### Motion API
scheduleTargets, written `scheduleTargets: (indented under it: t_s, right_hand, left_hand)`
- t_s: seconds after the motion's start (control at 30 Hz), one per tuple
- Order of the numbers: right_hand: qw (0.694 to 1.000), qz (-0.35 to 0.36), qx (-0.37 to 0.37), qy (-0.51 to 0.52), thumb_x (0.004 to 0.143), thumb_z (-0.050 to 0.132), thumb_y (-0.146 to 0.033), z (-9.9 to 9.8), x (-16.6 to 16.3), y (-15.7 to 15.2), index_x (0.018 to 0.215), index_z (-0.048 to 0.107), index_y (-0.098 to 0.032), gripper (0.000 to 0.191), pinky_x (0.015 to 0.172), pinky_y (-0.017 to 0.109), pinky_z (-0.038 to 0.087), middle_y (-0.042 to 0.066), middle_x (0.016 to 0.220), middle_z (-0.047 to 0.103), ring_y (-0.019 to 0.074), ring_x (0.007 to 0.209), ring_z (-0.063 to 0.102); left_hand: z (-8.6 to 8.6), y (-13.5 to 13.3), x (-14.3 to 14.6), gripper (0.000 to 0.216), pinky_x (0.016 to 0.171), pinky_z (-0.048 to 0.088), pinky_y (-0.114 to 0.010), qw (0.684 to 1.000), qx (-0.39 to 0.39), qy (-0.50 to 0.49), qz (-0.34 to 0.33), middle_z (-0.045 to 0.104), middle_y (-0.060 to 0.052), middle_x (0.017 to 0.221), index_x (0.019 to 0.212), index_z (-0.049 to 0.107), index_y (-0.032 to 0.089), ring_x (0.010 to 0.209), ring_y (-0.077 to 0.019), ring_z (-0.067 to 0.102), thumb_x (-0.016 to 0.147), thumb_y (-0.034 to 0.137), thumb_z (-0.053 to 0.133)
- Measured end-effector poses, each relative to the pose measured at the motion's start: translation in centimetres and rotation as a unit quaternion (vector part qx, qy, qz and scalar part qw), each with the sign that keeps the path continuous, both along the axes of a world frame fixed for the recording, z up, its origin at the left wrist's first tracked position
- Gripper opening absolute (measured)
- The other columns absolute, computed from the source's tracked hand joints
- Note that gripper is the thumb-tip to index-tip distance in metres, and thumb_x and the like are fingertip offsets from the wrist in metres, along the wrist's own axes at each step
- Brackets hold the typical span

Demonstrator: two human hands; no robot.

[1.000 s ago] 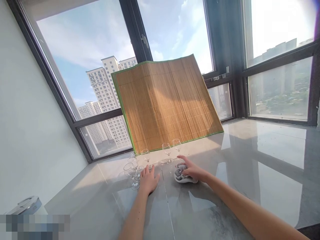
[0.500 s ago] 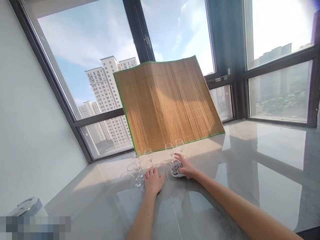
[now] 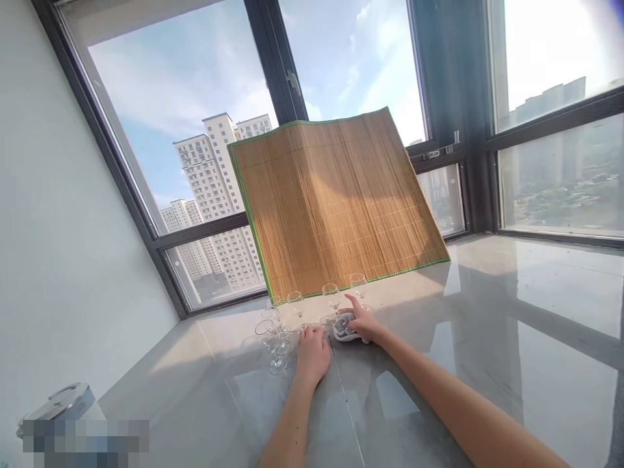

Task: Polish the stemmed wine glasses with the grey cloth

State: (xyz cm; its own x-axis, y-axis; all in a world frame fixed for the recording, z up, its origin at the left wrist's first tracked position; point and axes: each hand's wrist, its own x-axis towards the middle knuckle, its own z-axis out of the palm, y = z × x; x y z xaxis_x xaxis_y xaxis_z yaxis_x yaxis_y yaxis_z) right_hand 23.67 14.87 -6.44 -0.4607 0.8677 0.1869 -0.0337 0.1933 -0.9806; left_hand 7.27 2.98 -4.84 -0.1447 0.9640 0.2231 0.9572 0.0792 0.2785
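Note:
My right hand (image 3: 366, 325) grips a crumpled grey-and-white cloth (image 3: 345, 327) on the glossy grey stone sill (image 3: 234, 416); its index finger points up, off the cloth. Palm down on the sill, my left hand (image 3: 313, 354) rests with its fingers lying forward, the tips partly hidden. Left of it stand clear stemmed glasses, a near one (image 3: 267, 335) and one behind (image 3: 273, 312). Another glass (image 3: 295, 300) is just beyond its fingertips. Past the cloth are two more glasses, one (image 3: 331, 296) left of my right index finger and one (image 3: 358, 286) to its right.
A bamboo mat (image 3: 336, 201) with green edging leans on the dark window frame (image 3: 280, 71) behind the glasses. A white-and-blue container (image 3: 63, 403) sits at the lower left by the white wall (image 3: 73, 227). Sunlight and reflections streak the sill.
The view has shifted, so everything appears slightly further right. My left hand has slid a little right, away from the near glasses. My right hand with the cloth has moved slightly left and back.

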Motion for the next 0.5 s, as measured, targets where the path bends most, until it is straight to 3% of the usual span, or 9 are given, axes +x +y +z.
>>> scheduleTargets:
  t_s: [0.1,0.23,0.4,0.5]
  right_hand:
    - [0.999,0.043,-0.017,0.015,0.045,0.05,-0.013,-0.1,0.1,-0.2,0.143,0.025,-0.026,0.102,0.057,0.022,0.04,0.003,0.105,0.065,0.013,0.065,0.056]
    - [0.993,0.106,-0.047,0.033,0.047,0.051,-0.014,0.2,0.7,-1.6,0.14,0.032,-0.027,0.096,0.053,0.021,0.037,-0.002,0.089,0.065,0.0128,0.062,0.054]
    - [0.984,0.163,-0.056,0.037,0.046,0.052,-0.012,0.8,1.6,-3.3,0.133,0.043,-0.023,0.088,0.05,0.023,0.033,0.0,0.083,0.065,0.0124,0.058,0.052]
    - [0.989,0.135,-0.02,0.048,0.047,0.05,-0.014,1.1,1.9,-3.2,0.127,0.043,-0.023,0.081,0.053,0.024,0.037,0.001,0.084,0.066,0.0148,0.062,0.055]
  left_hand:
    - [0.0,0.2,0.2,0.052,0.116,0.028,-0.035,0.996,0.01,-0.053,-0.076,0.043,-0.007,0.145,0.131,0.058,0.025,0.137,-0.022,0.034,0.083,0.013,0.041]
    - [-0.1,0.3,0.4,0.058,0.12,0.023,-0.033,0.987,0.017,-0.11,-0.12,0.037,-0.007,0.151,0.132,0.058,0.02,0.143,-0.0205,0.029,0.077,0.008,0.042]
    - [0.4,-0.6,0.7,0.05,0.117,0.03,-0.033,0.974,0.018,-0.139,-0.181,0.053,-0.008,0.139,0.128,0.061,0.018,0.132,-0.0208,0.044,0.082,0.015,0.041]
    - [0.7,-1.4,0.8,0.051,0.111,0.035,-0.033,0.977,0.013,-0.119,-0.175,0.057,-0.009,0.131,0.134,0.057,0.02,0.126,-0.0213,0.048,0.086,0.019,0.039]
